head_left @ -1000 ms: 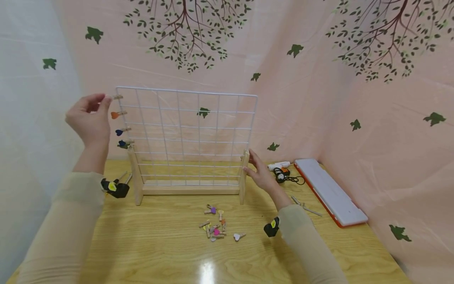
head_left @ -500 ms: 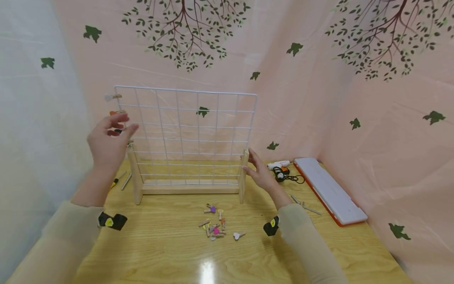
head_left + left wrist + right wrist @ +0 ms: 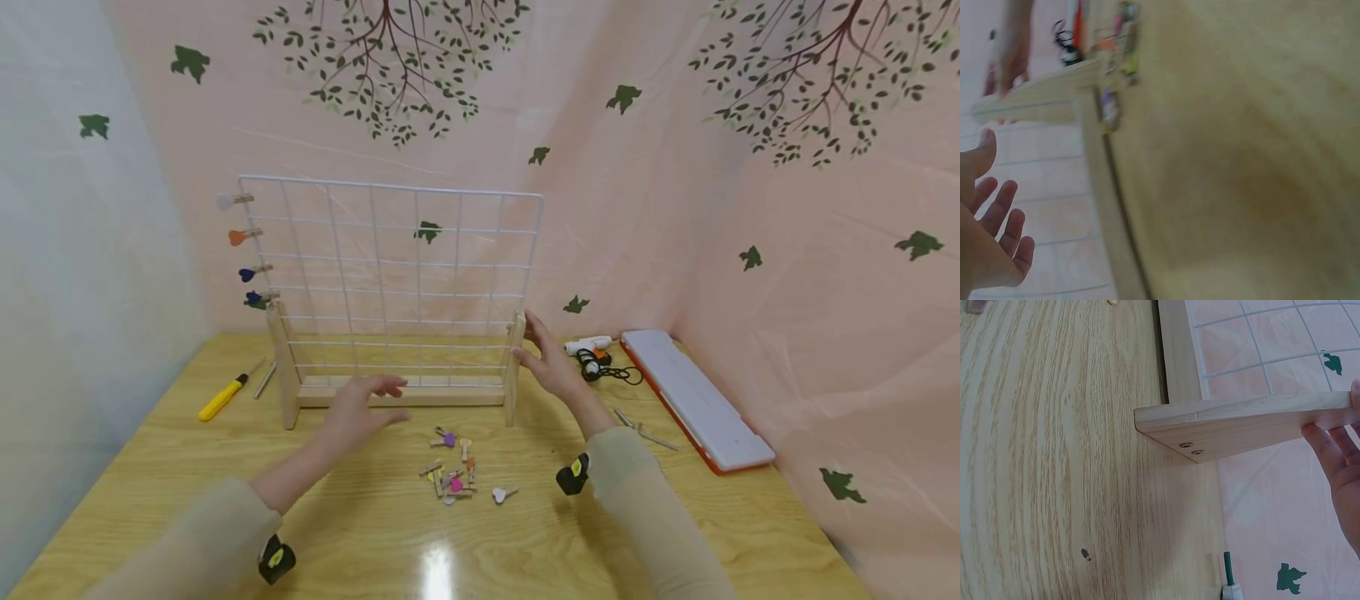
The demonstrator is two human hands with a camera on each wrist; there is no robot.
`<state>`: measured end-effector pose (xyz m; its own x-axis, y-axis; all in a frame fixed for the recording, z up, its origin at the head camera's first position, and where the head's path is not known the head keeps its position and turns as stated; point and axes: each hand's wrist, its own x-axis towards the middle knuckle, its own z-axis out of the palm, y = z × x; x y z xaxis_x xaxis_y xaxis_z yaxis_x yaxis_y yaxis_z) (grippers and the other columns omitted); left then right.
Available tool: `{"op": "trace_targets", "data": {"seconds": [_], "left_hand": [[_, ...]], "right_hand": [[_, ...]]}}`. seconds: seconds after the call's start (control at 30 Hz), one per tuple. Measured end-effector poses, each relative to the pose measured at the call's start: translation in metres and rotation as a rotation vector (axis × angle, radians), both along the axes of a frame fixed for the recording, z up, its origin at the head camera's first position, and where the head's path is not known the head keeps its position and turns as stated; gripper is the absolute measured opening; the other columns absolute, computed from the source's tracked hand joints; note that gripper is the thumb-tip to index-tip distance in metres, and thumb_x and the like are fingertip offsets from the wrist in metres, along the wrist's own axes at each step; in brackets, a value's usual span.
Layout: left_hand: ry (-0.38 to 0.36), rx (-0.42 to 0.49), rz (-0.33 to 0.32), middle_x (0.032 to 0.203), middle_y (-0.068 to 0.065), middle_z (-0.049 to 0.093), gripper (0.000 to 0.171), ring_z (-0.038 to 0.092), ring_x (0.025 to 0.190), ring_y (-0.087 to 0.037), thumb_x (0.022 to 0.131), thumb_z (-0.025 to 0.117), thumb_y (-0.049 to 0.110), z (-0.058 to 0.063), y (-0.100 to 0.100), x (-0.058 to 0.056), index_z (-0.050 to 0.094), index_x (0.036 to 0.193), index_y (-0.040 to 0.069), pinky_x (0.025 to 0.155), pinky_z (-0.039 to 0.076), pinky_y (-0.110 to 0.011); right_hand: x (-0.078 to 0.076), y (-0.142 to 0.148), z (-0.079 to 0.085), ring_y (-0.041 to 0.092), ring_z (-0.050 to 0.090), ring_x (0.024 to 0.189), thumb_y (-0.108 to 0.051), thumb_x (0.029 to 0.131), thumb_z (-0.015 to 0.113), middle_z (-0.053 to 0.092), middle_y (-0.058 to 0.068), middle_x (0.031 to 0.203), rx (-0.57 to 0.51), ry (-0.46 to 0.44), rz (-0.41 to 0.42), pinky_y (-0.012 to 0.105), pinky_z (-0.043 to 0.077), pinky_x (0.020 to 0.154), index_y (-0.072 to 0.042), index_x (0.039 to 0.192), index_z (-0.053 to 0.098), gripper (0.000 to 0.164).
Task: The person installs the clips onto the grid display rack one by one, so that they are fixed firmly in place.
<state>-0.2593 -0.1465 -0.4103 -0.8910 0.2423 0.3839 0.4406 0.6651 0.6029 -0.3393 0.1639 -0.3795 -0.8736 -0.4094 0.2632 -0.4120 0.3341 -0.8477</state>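
Note:
A white wire grid rack (image 3: 390, 242) stands upright in a wooden base. Several small wooden clothespins are clipped down its left edge, bearing a white heart (image 3: 225, 201), an orange heart (image 3: 237, 238) and dark blue hearts (image 3: 247, 274). My left hand (image 3: 360, 412) hovers before the base, fingers spread and holding nothing; the left wrist view (image 3: 991, 231) also shows it bare. Below it to the right lies a loose pile of heart clothespins (image 3: 453, 483), with a white heart clothespin (image 3: 501, 495) apart. My right hand (image 3: 551, 362) grips the rack's right wooden upright (image 3: 514, 371).
A yellow-handled screwdriver (image 3: 225, 396) and a metal rod (image 3: 265, 380) lie at the left. To the right are a white tool with a black cord (image 3: 592, 354), metal rods (image 3: 645, 431) and a flat white-and-red case (image 3: 693, 400). Printed fabric hangs behind the table.
My left hand has let go of the white heart clothespin, which stays clipped at the grid's top left, and has moved down and right toward the pile. My right hand has stayed in place.

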Motion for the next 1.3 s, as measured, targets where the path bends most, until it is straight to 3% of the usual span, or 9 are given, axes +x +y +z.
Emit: {"op": "trace_targets", "data": {"seconds": [0.17, 0.3, 0.53, 0.73, 0.9, 1.07, 1.2, 1.3], "left_hand": [[-0.107, -0.058, -0.162, 0.089, 0.002, 0.065, 0.043, 0.054, 0.09, -0.019, 0.066, 0.076, 0.027, -0.034, 0.011, -0.002, 0.063, 0.106, 0.013, 0.084, 0.042, -0.043], [-0.125, -0.161, -0.305, 0.086, 0.008, 0.064, 0.041, 0.053, 0.085, -0.011, 0.067, 0.075, 0.028, -0.05, 0.017, -0.005, 0.064, 0.103, 0.014, 0.083, 0.042, -0.036], [-0.195, -0.203, -0.489, 0.083, 0.01, 0.06, 0.039, 0.053, 0.077, -0.003, 0.07, 0.073, 0.027, -0.058, 0.028, -0.015, 0.064, 0.105, 0.013, 0.071, 0.046, -0.02], [-0.211, -0.266, -0.58, 0.082, 0.008, 0.057, 0.023, 0.049, 0.074, -0.001, 0.077, 0.067, 0.02, -0.056, 0.03, -0.016, 0.066, 0.1, 0.015, 0.065, 0.044, -0.017], [-0.246, -0.242, -0.574, 0.081, 0.007, 0.055, 0.017, 0.049, 0.071, -0.002, 0.08, 0.065, 0.015, -0.054, 0.027, -0.014, 0.061, 0.096, 0.013, 0.062, 0.045, -0.017], [-0.274, -0.173, -0.483, 0.072, 0.007, 0.051, 0.018, 0.048, 0.063, -0.003, 0.077, 0.068, 0.018, -0.054, 0.021, -0.012, 0.053, 0.086, 0.014, 0.057, 0.045, -0.019], [-0.245, -0.128, -0.384, 0.067, 0.008, 0.05, 0.018, 0.046, 0.059, -0.004, 0.077, 0.069, 0.017, -0.05, 0.016, -0.009, 0.053, 0.081, 0.013, 0.052, 0.043, -0.02], [-0.182, -0.099, -0.334, 0.068, 0.008, 0.052, 0.011, 0.046, 0.059, -0.004, 0.079, 0.066, 0.015, -0.039, 0.012, -0.005, 0.058, 0.085, 0.01, 0.051, 0.042, -0.02]], "right_hand": [[-0.001, 0.0, 0.002, 0.031, 0.03, 0.128, -0.009, 0.09, 0.05, 0.03, 0.018, 0.138, -0.022, 0.015, 0.013, 0.04, 0.045, 0.087, -0.008, 0.143, 0.006, 0.069], [-0.001, 0.0, 0.003, 0.032, 0.031, 0.127, -0.008, 0.09, 0.05, 0.032, 0.018, 0.137, -0.029, 0.023, 0.018, 0.04, 0.045, 0.086, -0.007, 0.143, 0.007, 0.069], [-0.002, 0.0, 0.004, 0.032, 0.03, 0.128, -0.009, 0.09, 0.05, 0.03, 0.018, 0.138, -0.02, 0.016, 0.008, 0.04, 0.045, 0.087, -0.008, 0.143, 0.006, 0.069], [-0.001, -0.002, 0.006, 0.032, 0.029, 0.128, -0.009, 0.09, 0.05, 0.03, 0.018, 0.139, -0.015, 0.009, 0.005, 0.044, 0.043, 0.088, -0.009, 0.143, 0.006, 0.069], [0.0, -0.002, 0.007, 0.032, 0.028, 0.129, -0.009, 0.09, 0.05, 0.03, 0.019, 0.139, -0.002, 0.005, -0.001, 0.044, 0.043, 0.089, -0.009, 0.143, 0.005, 0.069], [-0.006, 0.001, -0.002, 0.032, 0.028, 0.129, -0.014, 0.09, 0.051, 0.03, 0.018, 0.139, -0.004, 0.013, -0.001, 0.041, 0.044, 0.088, -0.01, 0.144, 0.005, 0.07], [-0.017, 0.005, -0.017, 0.03, 0.029, 0.129, -0.022, 0.089, 0.052, 0.03, 0.014, 0.14, 0.0, 0.032, -0.004, 0.038, 0.046, 0.087, -0.013, 0.144, 0.005, 0.073], [-0.021, 0.007, -0.025, 0.027, 0.03, 0.129, -0.027, 0.088, 0.053, 0.032, 0.011, 0.139, 0.011, 0.052, -0.018, 0.037, 0.046, 0.086, -0.015, 0.144, 0.006, 0.074]]}}
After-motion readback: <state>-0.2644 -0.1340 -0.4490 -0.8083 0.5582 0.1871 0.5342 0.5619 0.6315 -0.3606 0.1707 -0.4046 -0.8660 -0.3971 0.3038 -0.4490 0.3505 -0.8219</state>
